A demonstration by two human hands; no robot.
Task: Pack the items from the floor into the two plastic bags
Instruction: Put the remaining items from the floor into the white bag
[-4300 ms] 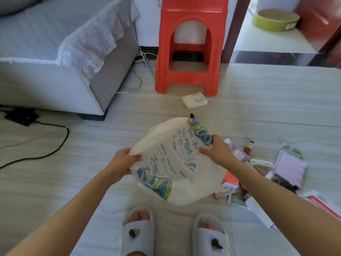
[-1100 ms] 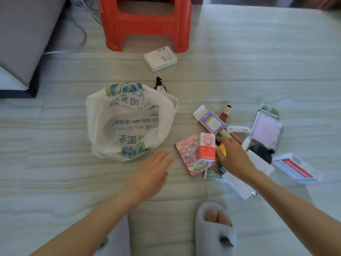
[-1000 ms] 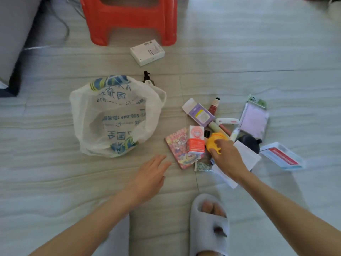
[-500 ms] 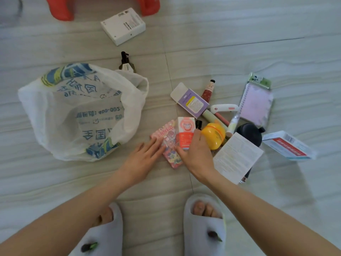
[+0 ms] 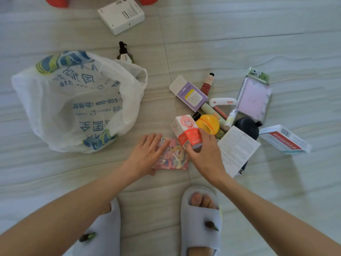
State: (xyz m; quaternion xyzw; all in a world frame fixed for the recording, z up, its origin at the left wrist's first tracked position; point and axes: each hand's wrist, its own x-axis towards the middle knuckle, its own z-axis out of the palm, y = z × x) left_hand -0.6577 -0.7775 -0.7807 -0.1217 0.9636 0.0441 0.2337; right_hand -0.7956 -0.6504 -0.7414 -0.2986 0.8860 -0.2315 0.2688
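Note:
A white plastic bag (image 5: 55, 108) with blue print lies open on the floor at the left. My right hand (image 5: 204, 156) grips a small red and white box (image 5: 184, 130) and tilts it up off the pile. My left hand (image 5: 147, 154) rests with straight fingers on a flat pink patterned packet (image 5: 173, 159). Right of the box lie a yellow round jar (image 5: 208, 122), a purple box (image 5: 191, 95), a red tube (image 5: 206, 84), a lilac notebook (image 5: 254, 98) and a white leaflet (image 5: 238, 148).
A white carton (image 5: 121, 14) lies at the top near the red stool legs (image 5: 55, 0). A dark pump bottle (image 5: 124, 53) stands behind the bag. A red-striped box (image 5: 284, 139) sits far right. My two slippered feet (image 5: 201, 218) stand at the bottom.
My right hand has closed round the red and white box and tipped it up. My left hand slid onto the pink packet. The camera moved closer to the floor.

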